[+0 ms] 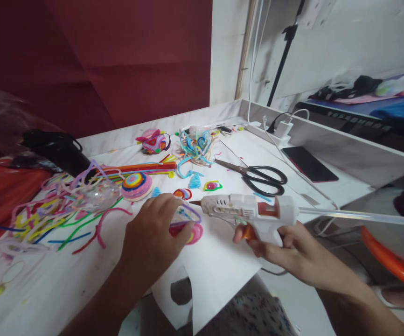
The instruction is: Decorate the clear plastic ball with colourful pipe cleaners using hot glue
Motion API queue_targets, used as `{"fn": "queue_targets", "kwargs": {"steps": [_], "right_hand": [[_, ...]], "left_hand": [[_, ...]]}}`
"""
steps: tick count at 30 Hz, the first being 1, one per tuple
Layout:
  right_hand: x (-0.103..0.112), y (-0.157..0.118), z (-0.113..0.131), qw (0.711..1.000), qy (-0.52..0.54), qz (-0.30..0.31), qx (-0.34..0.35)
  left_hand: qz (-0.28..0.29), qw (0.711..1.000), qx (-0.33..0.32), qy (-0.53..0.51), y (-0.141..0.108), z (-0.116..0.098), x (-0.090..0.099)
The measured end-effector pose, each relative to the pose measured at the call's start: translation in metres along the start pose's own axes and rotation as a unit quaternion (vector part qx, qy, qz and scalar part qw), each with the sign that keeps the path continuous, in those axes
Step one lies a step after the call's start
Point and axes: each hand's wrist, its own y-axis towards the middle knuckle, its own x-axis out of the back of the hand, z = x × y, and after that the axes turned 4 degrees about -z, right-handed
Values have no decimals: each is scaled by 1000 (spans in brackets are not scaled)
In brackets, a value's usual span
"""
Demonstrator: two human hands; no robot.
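My right hand (272, 247) is wrapped round the handle of a white glue gun (230, 205), fingers at its orange trigger. A long clear glue stick (356, 215) sticks out of its back. The nozzle points left, close to a small craft piece (188, 214) with a purple outline and pink and red parts. My left hand (156, 228) holds that piece between thumb and fingers, which partly hide it. Under it lies white paper (219, 266) with a hole cut in it. Just beyond are small eye-shaped pieces (212, 186) and a round striped piece (136, 186).
Black-handled scissors (263, 178) lie behind the glue gun. A phone (310, 164) and power strip (270, 134) are at the right. Colourful strips (79, 219) spread at left beside a black object (53, 149). A pink craft piece (154, 142) and tangled strips (197, 144) stand at the back.
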Motion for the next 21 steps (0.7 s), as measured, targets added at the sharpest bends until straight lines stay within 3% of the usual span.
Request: {"fn": "queue_targets", "kwargs": {"steps": [8,21], "right_hand": [[1,3,4,998,-56,-1,-1],[0,7,4,998,-53,19,15]], "left_hand": [[2,1000,8,1,0,0,0],[3,1000,4,-1,-1,-1,-1]]}}
